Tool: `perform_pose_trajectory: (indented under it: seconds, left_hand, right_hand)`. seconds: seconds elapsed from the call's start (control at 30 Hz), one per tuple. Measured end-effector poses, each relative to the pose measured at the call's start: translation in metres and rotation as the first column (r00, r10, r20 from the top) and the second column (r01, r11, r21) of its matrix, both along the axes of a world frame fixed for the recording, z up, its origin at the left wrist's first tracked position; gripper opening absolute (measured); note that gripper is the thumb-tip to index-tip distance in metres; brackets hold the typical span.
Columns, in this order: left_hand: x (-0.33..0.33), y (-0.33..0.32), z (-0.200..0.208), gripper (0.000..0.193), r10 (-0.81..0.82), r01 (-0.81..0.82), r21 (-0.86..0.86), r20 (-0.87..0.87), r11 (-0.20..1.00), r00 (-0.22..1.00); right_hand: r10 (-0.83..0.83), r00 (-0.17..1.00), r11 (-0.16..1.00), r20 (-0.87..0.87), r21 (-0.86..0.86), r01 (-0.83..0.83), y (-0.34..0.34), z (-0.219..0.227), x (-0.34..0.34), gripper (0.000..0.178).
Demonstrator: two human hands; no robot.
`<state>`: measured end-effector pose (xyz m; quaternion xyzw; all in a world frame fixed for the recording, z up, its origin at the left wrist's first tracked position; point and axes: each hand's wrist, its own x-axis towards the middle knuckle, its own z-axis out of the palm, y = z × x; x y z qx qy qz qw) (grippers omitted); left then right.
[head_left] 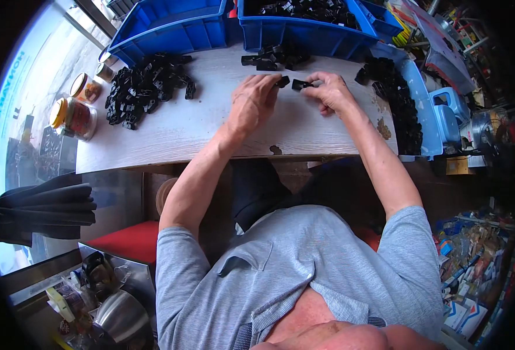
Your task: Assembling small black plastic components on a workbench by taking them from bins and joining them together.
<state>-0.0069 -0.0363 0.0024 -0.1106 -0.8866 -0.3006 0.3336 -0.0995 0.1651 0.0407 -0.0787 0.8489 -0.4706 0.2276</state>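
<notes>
R hand [332, 93], blk pc [300, 85]; lettering [13, 87] prob. blue

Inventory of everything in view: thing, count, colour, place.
Table: one, pale, upper middle
Held parts: two, black, over table
Left pile: uncountable, black, table's left
Far pile: uncountable, black, table's far middle
Bins: at least two, blue, far edge
Tray of black parts: one, light blue, right
Jars: at least three, mixed colours, table's left edge
Handled container: one, blue, right of tray
Folded fabric: one, black, left
Flat surface: one, red, lower left
Rounded metal item: one, silver, lower left
Clutter: uncountable, mixed, lower right
Shirt: one, grey, lower middle
Left hand: one, bare, over table
Right hand: one, bare, over table
</notes>
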Motion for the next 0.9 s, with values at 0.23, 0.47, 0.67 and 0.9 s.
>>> perform_pose_trajectory:
  seconds: [0.23,0.47,0.67,0.9]
  left_hand:
    - [-0.034,0.008,-0.009,0.029,-0.178,0.194,-0.237,0.087,0.952,0.980]
    - [-0.039,0.015,-0.001,0.033,-0.264,0.277,-0.228,0.086,0.933,0.961]
    - [-0.043,0.011,-0.012,0.033,-0.295,0.298,-0.206,0.045,0.932,0.954]
    - [-0.045,0.010,-0.013,0.042,-0.345,0.362,-0.226,0.109,0.905,0.932]
  right_hand:
    - [-0.001,1.000,0.998,0.019,-0.059,0.002,-0.001,-0.009,0.006,0.032]
    - [0.030,1.000,0.994,0.005,-0.109,-0.029,0.004,-0.016,0.002,0.032]
    - [0.044,0.999,0.994,-0.002,-0.099,-0.044,0.005,-0.018,0.003,0.030]
    - [0.034,0.999,0.996,-0.026,-0.086,-0.036,0.005,-0.013,0.007,0.031]
